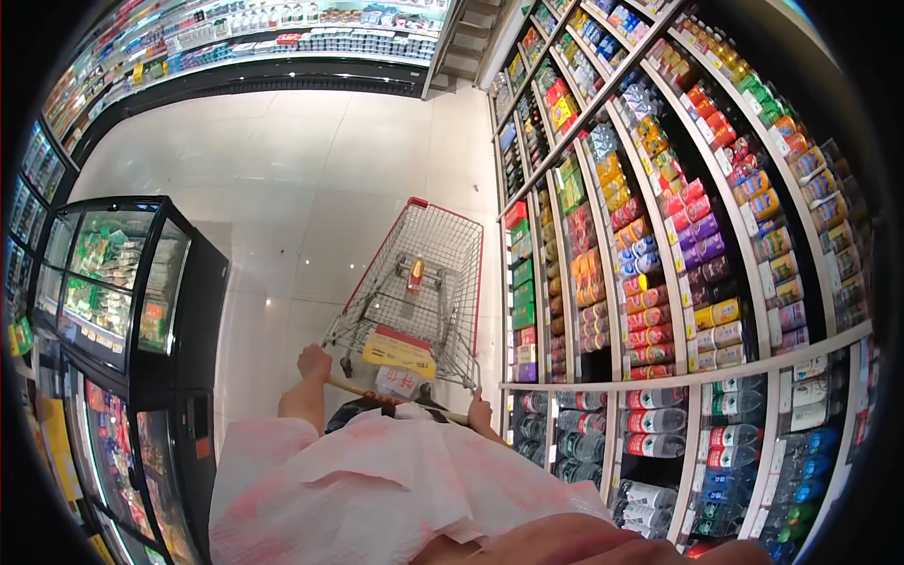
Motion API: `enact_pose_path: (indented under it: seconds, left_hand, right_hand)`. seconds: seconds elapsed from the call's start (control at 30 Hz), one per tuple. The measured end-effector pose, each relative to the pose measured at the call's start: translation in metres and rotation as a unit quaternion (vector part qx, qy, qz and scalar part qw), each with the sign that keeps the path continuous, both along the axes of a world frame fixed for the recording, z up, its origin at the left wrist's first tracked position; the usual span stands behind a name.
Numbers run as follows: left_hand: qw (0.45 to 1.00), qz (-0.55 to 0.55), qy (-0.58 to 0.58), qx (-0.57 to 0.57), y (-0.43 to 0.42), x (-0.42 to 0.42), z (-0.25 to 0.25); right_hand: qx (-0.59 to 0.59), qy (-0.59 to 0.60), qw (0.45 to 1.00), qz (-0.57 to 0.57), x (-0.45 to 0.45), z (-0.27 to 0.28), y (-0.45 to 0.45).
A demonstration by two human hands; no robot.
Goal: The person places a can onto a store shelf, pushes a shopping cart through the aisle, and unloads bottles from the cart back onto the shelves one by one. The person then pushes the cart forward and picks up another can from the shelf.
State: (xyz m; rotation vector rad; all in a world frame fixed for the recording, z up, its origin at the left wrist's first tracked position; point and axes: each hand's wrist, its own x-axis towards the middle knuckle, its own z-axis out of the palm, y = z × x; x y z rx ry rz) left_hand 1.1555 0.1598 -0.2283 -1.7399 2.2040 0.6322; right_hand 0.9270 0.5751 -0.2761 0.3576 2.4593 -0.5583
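Note:
A metal shopping cart (424, 254) with red trim stands in front of me. In its basket lies one small item with a yellow and red label (415, 274). A yellow and red sign (399, 350) hangs at the cart's near end. My left hand (314, 363) is closed around the left end of the cart's handle (350, 387). At the handle's right end, my right hand (480, 411) is closed too, its fingers partly hidden. White cloth with pink marks (377, 480) covers my front and the middle of the handle.
Tall shelves of bottles and packs (650, 235) rise close along the right side. A black glass-fronted cooler (141, 292) stands at the left. Beyond the pale tiled floor (292, 169), a long refrigerated display (273, 71) runs across the back.

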Motion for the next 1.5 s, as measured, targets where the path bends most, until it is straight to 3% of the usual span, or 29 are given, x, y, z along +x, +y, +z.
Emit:
enact_pose_path:
  seconds: [0.1,0.2,0.23,0.47,0.7,0.83,0.97,1.2,1.23,1.37,1.5]
  left_hand:
    - [0.999,-0.015,0.028,0.016,-0.054,-0.031,-0.008]
    - [0.998,-0.012,0.069,-0.004,-0.099,-0.055,-0.021]
    - [0.997,-0.017,0.081,0.005,-0.112,-0.065,-0.019]
    - [0.995,-0.001,0.099,0.002,-0.148,-0.113,-0.011]
    - [0.997,0.017,0.072,0.006,-0.166,-0.145,-0.004]
    - [0.998,0.024,0.049,-0.009,-0.194,-0.167,-0.013]
    - [0.999,0.004,0.043,-0.022,-0.243,-0.218,-0.003]
    - [0.997,0.022,0.072,-0.027,-0.344,-0.304,0.008]
    - [0.996,0.027,0.078,-0.027,-0.362,-0.311,0.001]
    - [0.995,0.004,0.097,-0.027,-0.413,-0.346,-0.021]
    - [0.996,0.018,0.087,-0.028,-0.447,-0.374,-0.005]
  right_hand:
    - [-0.051,-0.011,0.998,0.034,-0.044,-0.038,-0.021]
    - [-0.136,-0.074,0.988,-0.016,-0.063,-0.006,-0.074]
    - [-0.158,-0.042,0.986,-0.026,-0.071,-0.012,-0.087]
    - [-0.133,-0.071,0.988,-0.037,-0.127,0.010,-0.142]
    - [-0.121,0.015,0.992,-0.012,-0.161,0.025,-0.176]
    - [-0.142,0.055,0.988,0.025,-0.200,-0.049,-0.178]
    - [-0.169,-0.024,0.985,-0.010,-0.254,0.000,-0.246]
    - [-0.165,0.056,0.984,0.029,-0.343,-0.048,-0.344]
    - [-0.166,-0.007,0.986,0.002,-0.350,-0.025,-0.365]
    - [-0.157,0.003,0.988,0.017,-0.383,-0.007,-0.415]
    - [-0.138,0.039,0.988,0.051,-0.408,0.004,-0.458]
